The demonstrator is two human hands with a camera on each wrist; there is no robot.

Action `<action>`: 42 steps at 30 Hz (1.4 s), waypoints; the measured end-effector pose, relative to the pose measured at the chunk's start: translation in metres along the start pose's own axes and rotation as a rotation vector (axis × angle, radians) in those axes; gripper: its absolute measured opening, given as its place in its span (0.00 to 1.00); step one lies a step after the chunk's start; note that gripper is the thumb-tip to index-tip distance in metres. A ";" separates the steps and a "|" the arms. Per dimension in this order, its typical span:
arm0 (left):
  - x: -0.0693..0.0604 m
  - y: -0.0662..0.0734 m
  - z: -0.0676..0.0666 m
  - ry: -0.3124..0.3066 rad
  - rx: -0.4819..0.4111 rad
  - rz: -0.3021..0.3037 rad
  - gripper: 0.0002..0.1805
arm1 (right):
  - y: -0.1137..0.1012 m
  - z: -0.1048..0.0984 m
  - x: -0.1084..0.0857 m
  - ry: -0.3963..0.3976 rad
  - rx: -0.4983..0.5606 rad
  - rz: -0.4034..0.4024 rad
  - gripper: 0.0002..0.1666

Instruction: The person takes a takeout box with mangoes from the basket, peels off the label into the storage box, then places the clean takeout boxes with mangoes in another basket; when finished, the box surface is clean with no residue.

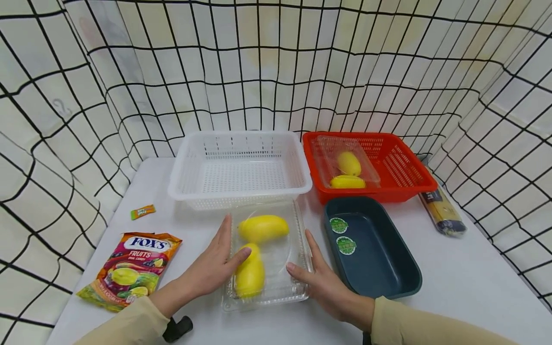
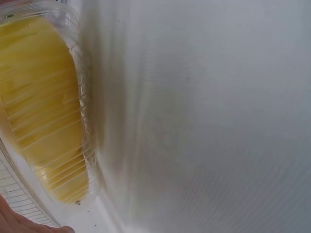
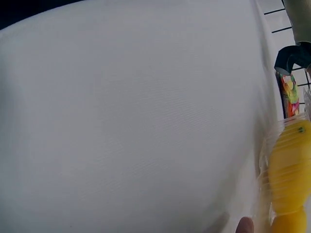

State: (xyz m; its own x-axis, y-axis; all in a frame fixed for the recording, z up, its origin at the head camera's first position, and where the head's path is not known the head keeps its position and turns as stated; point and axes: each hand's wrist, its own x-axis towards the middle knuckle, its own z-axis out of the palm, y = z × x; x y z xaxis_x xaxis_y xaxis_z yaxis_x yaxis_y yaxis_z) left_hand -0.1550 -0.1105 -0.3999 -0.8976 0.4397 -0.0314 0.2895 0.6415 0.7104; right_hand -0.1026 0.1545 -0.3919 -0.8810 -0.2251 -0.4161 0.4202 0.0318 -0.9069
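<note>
A clear plastic clamshell box with two yellow mango-shaped fruits inside sits in front of me, its lid down. My left hand holds its left side, thumb across the lid and fingers along the edge. On the opposite side my right hand grips the box, its thumb on the lid. In the left wrist view the ribbed wall of the box shows with the yellow fruit behind it. Fruit also shows at the right edge of the right wrist view, beside a fingertip.
Behind the box stands a white basket. A red basket holds another clear box of yellow fruit. A dark teal tray lies right, a pasta-like packet beyond. Left are a candy bag and small wrapped sweet. Black netting surrounds the table.
</note>
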 end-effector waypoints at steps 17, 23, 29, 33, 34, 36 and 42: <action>0.056 0.002 -0.060 0.214 0.397 0.292 0.44 | -0.014 -0.009 -0.029 0.246 -0.182 0.016 0.59; 0.096 -0.028 -0.102 0.199 0.571 0.092 0.53 | -0.009 -0.012 -0.033 0.239 -0.162 0.015 0.58; 0.109 -0.048 -0.124 0.044 0.561 -0.149 0.66 | -0.009 -0.012 -0.035 0.254 -0.195 0.025 0.58; 0.106 -0.055 -0.130 -0.022 0.529 -0.211 0.71 | -0.014 -0.011 -0.035 0.253 -0.211 0.031 0.56; 0.104 -0.056 -0.132 -0.030 0.523 -0.216 0.72 | -0.016 -0.011 -0.035 0.246 -0.212 0.034 0.56; 0.102 -0.058 -0.135 -0.038 0.509 -0.218 0.72 | -0.022 -0.012 -0.037 0.221 -0.201 0.031 0.54; 0.094 -0.064 -0.140 -0.050 0.496 -0.238 0.74 | -0.052 -0.020 -0.052 0.083 -0.145 -0.056 0.49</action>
State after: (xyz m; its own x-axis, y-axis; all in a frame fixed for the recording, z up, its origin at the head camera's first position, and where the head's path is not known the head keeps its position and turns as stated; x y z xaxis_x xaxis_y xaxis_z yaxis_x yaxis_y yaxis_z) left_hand -0.3046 -0.1981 -0.3493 -0.9440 0.2682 -0.1922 0.2136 0.9408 0.2633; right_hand -0.0833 0.1837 -0.3241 -0.9194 -0.1498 -0.3638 0.3399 0.1632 -0.9262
